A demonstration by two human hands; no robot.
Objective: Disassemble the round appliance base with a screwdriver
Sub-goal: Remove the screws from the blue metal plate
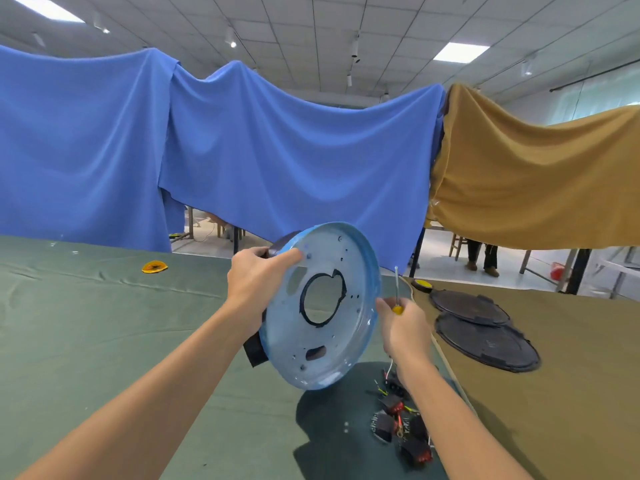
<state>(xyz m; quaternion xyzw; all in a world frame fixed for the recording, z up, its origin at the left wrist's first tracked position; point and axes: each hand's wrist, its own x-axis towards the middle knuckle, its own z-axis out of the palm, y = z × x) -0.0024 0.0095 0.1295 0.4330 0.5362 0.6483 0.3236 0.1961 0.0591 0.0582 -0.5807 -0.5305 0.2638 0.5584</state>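
Observation:
A round appliance base (349,327) is lifted above the green table, tilted so its pale blue filmed metal face with a centre hole points at me. Behind the disc a black plastic part shows at the lower left. My left hand (258,278) grips the upper left rim, thumb on the face. My right hand (403,327) is at the disc's right edge and holds a screwdriver (397,292) with a yellow handle, its metal shaft pointing up.
Loose black and red electrical parts with wires (401,427) lie on the green cloth below my right wrist. Two dark round covers (485,337) rest on the brown cloth at right. A yellow disc (154,267) lies far left. Blue and tan sheets hang behind.

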